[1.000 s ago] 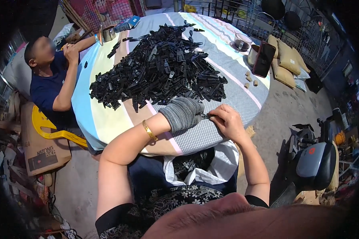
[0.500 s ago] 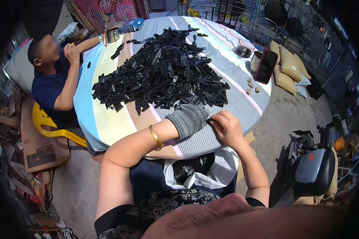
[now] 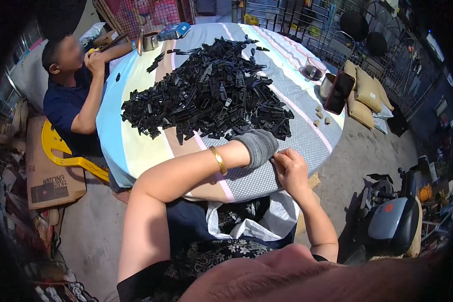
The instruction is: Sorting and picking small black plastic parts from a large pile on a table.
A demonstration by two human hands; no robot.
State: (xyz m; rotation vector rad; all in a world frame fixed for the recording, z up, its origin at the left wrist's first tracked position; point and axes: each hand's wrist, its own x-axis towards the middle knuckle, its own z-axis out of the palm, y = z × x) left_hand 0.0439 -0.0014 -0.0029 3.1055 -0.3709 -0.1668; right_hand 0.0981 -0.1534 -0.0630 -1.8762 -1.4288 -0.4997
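Observation:
My left hand (image 3: pixel 259 148) is wrapped in a grey knitted glove or sock, and its fingers are hidden. It rests over the near edge of a heap of black plastic pieces (image 3: pixel 206 95). A gold bracelet (image 3: pixel 218 161) circles that wrist. Just right of the grey knit, my bare right hand (image 3: pixel 293 170) has thumb and forefinger pinched together by the left fingertips. Whatever it holds is too small or hidden to name. Below the table edge, a white sack (image 3: pixel 277 216) lies open at my lap with black pieces inside.
A round table with a striped cloth (image 3: pixel 141 156) bears the heap. On its right are a phone (image 3: pixel 339 91), a glass cup (image 3: pixel 315 68) and small tan lumps (image 3: pixel 319 115). Another person (image 3: pixel 70 100) sits at the left beside a yellow chair (image 3: pixel 60 151). A scooter (image 3: pixel 390 221) stands at the right.
Both hands have shifted slightly right, and the left glove has turned. The dark piece seen by my right fingertips earlier is no longer clearly visible. The other person's far arm has drawn in toward the face.

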